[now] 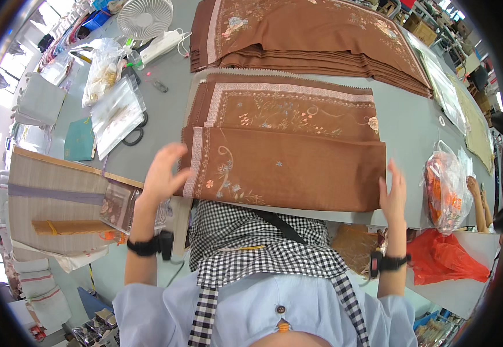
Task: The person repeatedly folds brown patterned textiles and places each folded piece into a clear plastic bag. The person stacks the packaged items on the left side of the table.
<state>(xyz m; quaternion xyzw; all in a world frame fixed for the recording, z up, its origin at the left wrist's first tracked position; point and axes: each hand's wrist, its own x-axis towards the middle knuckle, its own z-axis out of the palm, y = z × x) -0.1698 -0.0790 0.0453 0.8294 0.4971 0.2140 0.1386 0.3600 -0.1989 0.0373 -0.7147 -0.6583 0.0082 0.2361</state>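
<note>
A brown floral cloth [297, 168] with a pale pink patterned border lies partly folded on the grey table, its near part doubled over the far part. At its left edge is my left hand [166, 169], fingers apart and holding nothing. My right hand [394, 191] is by the near right corner of the cloth, fingers spread and also without anything in it. Whether either hand's fingertips touch the fabric I cannot tell. Beyond it lies a thick stack of matching brown cloths [320, 43], layered in folds.
Back left stand a white fan [145, 18], a clear plastic bag [102, 69], a flat plastic packet [118, 115], black scissors [134, 134] and a green booklet [80, 139]. A bag of orange items [445, 191] sits at right, near another person's hands [480, 202]. A red bag [445, 257] hangs below.
</note>
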